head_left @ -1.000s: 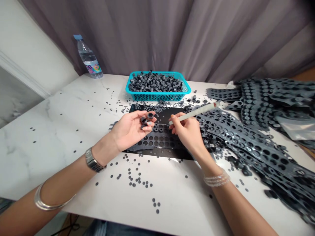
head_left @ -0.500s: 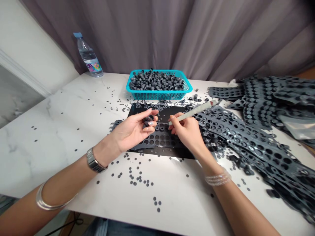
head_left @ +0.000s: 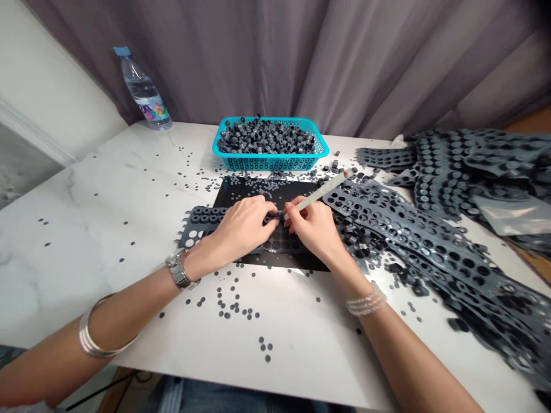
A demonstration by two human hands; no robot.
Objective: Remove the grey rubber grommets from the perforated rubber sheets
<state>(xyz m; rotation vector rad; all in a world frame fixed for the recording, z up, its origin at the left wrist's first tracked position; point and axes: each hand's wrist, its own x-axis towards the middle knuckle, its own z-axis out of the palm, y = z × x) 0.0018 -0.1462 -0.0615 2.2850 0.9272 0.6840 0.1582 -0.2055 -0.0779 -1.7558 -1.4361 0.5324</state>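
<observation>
My left hand [head_left: 245,221] lies palm down over a dark moulded rubber sheet [head_left: 202,218] with rows of round cups and holes. Its fingers are curled, and a small black rubber cap [head_left: 269,218] shows between thumb and forefinger; the rest of the grip is hidden. Close beside it, my right hand [head_left: 313,223] is closed around a slim, pale-handled tool [head_left: 325,189] that slants up to the right. The tool's working tip is hidden among the fingers, at the sheet. Under the sheet lies a black mat [head_left: 249,192].
A turquoise basket [head_left: 271,155] heaped with black caps stands behind the mat. Punched rubber sheets [head_left: 387,223] and a clear plastic bag [head_left: 512,212] lie to the right. A water bottle [head_left: 146,94] stands back left. Small dark discs [head_left: 235,310] are scattered over the white table [head_left: 99,275].
My left hand has turned from palm up, with black caps in its fingers, to palm down on the sheet. My right hand keeps the tool at the sheet. The view has shifted slightly.
</observation>
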